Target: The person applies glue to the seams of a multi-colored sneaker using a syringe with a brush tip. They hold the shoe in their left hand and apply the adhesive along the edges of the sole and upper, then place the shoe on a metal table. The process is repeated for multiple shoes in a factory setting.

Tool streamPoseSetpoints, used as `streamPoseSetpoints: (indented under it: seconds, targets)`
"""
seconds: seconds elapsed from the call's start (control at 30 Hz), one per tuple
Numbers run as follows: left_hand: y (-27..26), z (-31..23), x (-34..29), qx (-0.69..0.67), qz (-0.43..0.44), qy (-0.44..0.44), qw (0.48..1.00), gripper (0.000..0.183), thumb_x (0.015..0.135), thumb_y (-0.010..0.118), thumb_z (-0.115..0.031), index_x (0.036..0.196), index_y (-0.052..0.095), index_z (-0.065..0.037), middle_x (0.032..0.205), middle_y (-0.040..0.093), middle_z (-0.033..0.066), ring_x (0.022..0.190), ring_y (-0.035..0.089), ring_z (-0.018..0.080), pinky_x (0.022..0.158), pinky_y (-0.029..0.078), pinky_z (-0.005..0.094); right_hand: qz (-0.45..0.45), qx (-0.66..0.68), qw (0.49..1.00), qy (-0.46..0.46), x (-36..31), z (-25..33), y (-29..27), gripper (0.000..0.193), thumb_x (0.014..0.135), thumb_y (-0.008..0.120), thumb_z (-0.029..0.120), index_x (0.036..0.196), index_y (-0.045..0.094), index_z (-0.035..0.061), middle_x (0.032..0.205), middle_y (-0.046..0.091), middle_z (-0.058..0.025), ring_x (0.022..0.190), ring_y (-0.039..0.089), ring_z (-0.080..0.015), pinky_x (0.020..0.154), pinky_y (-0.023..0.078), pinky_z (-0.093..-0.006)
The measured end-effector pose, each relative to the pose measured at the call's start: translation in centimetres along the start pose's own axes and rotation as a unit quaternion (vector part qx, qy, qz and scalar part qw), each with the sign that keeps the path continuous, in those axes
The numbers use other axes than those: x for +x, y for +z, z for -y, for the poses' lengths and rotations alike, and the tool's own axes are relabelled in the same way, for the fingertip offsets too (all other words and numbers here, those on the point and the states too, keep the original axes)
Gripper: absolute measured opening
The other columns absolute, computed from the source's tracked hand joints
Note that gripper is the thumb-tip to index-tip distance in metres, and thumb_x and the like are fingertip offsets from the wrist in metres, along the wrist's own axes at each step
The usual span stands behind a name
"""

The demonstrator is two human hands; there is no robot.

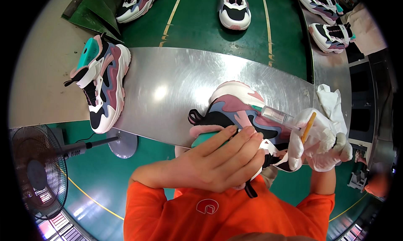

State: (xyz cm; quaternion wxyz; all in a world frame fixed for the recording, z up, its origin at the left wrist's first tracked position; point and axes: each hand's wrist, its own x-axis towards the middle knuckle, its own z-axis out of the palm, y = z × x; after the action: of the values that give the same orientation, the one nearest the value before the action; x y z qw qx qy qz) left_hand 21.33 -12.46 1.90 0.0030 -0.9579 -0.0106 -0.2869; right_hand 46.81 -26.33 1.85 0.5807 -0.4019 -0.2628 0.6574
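A white, black, mauve and blue sneaker (228, 104) lies on its side on the metal table in front of me, its sole facing away. My bare left hand (220, 159) is wrapped over the shoe's upper near the collar, where a teal insert shows. In my white-gloved right hand (321, 142) is a clear syringe (277, 115) whose green tip meets the shoe's side near the sole edge. A thin orange-yellow stick (309, 126) also sticks up from between that hand's fingers. How the palm closes on the syringe is partly hidden.
Another sneaker (105, 85) stands at the table's left end. Beyond the metal table (163, 94), a green surface (201, 35) carries a sneaker (234, 14). More shoes (331, 37) sit at the far right. White cloth (331, 100) lies beside my right hand; a fan (37, 173) stands lower left.
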Motion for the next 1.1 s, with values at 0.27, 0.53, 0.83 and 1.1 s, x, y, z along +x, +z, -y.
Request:
streamPoseSetpoints:
  seconds: [0.27, 0.53, 0.83, 1.1]
  targets:
    - [0.3, 0.1, 0.3, -0.001, -0.007, 0.001, 1.0, 0.023, 0.096, 0.044, -0.025, 0.101, 0.063, -0.015, 0.109, 0.069, 0.0049, 0.106, 0.065, 0.0212, 0.094, 0.047, 0.0341, -0.014, -0.049, 0.998, 0.043, 0.7, 2.0, 1.8, 0.122, 0.054, 0.075, 0.076, 0.127, 0.042, -0.0157, 0.107, 0.059, -0.0234, 0.081, 0.063, -0.0247, 0.071, 0.053, -0.0345]
    - [0.6, -0.3, 0.2, -0.021, -0.012, -0.018, 1.0, 0.014, 0.09, 0.054, -0.02, 0.099, 0.064, -0.014, 0.104, 0.071, 0.0047, 0.101, 0.068, 0.0213, 0.09, 0.05, 0.0319, -0.024, -0.078, 0.99, 0.112, 1.5, 4.2, 3.4, 0.118, 0.058, 0.076, 0.074, 0.125, 0.044, -0.0183, 0.089, 0.063, -0.0221, 0.064, 0.065, -0.0235, 0.052, 0.055, -0.0296]
    - [0.9, -0.5, 0.3, -0.013, -0.022, -0.02, 0.999, 0.01, 0.09, 0.057, -0.02, 0.096, 0.064, -0.015, 0.102, 0.072, 0.0046, 0.101, 0.067, 0.0202, 0.089, 0.05, 0.0313, 0.006, -0.018, 0.996, 0.088, 0.9, 4.0, 2.7, 0.122, 0.052, 0.086, 0.06, 0.129, 0.039, -0.0209, 0.095, 0.063, -0.0247, 0.067, 0.066, -0.0256, 0.057, 0.057, -0.0319]
    - [0.7, -0.3, 0.4, -0.009, -0.012, -0.011, 1.0, 0.018, 0.094, 0.05, -0.023, 0.097, 0.065, -0.014, 0.103, 0.072, 0.0056, 0.101, 0.067, 0.0209, 0.089, 0.05, 0.0326, 0.054, 0.022, 0.996, 0.075, 0.6, 4.1, 1.9, 0.124, 0.048, 0.092, 0.051, 0.129, 0.035, -0.024, 0.094, 0.062, -0.026, 0.07, 0.067, -0.0282, 0.062, 0.058, -0.0343]
